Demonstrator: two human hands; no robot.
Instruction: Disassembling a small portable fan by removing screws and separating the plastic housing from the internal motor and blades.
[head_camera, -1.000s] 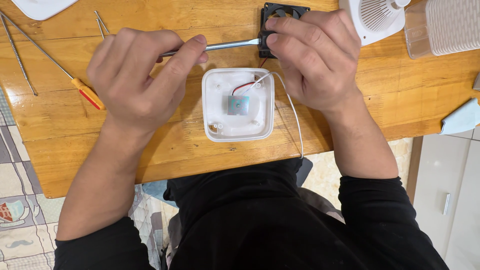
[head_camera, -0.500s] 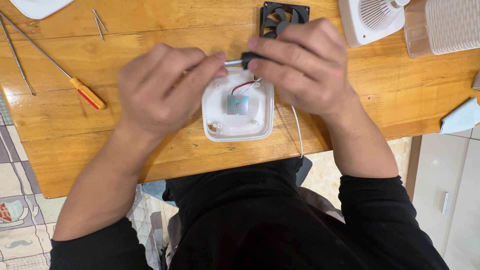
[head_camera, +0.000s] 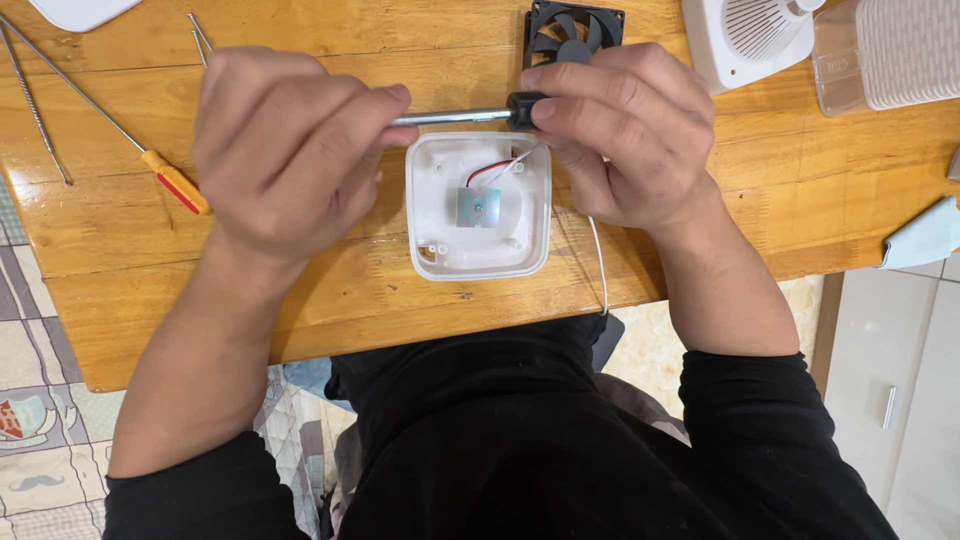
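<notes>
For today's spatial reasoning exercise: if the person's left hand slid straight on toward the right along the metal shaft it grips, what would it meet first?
Probably the black handle at the end of the metal shaft, pinched by the right hand; the left hand has only bare shaft before it.
</notes>
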